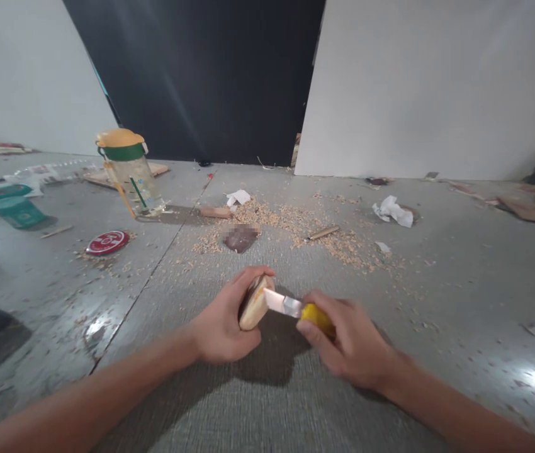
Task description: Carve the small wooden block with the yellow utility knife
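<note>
My left hand is wrapped around a pale, rounded piece of wood, held just above the grey floor. My right hand grips a knife with a yellow handle. Its short metal blade points left and rests against the upper edge of the wood. Both hands are closed, close together in the middle of the view.
Wood shavings lie scattered ahead, with a dark sanding block, a wooden stick and crumpled tissue. A clear bottle with a yellow-green lid, a red disc and a green container stand at the left.
</note>
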Demonstrator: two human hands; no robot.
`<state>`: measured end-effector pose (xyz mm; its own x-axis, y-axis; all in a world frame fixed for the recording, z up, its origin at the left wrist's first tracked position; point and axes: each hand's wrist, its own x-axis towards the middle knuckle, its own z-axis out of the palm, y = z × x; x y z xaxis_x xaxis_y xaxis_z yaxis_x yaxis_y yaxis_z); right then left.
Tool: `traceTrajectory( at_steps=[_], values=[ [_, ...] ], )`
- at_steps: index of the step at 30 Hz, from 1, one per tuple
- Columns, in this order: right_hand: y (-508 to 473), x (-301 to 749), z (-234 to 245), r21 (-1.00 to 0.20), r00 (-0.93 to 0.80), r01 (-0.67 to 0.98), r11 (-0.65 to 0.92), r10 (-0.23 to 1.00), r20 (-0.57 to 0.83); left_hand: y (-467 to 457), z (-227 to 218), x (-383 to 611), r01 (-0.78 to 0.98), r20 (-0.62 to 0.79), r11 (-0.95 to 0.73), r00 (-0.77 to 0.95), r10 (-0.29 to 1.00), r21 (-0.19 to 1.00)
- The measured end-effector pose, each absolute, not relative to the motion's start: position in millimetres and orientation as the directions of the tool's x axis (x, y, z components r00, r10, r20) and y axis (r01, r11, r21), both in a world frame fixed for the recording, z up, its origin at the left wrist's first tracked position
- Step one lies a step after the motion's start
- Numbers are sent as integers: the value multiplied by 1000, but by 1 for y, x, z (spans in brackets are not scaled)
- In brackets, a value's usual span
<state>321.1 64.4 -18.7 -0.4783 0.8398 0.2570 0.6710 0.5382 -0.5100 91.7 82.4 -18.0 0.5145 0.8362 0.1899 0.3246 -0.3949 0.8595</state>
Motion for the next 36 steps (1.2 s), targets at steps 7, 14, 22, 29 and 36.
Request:
traceTrajectory(
  at_steps=[7, 14, 22, 29, 36],
  values=[
    [56, 310, -19, -503, -502, 680, 533, 839, 210, 81, -15, 94, 327, 208, -417, 519, 829, 848],
    [55, 309, -17, -508, -515, 688, 518, 842, 161, 82, -17, 94, 327, 209, -417, 517, 830, 848],
    [56, 308, -16, -505, -525, 693, 514, 841, 135, 81, -17, 94, 301, 211, -411, 525, 825, 860],
    [56, 308, -16, -505, -521, 696, 510, 843, 133, 83, -16, 94, 298, 186, -382, 520, 833, 875],
    [56, 306, -18, -388, -519, 736, 555, 830, 203, 85, -13, 93, 263, 158, -344, 540, 827, 901]
  ],
)
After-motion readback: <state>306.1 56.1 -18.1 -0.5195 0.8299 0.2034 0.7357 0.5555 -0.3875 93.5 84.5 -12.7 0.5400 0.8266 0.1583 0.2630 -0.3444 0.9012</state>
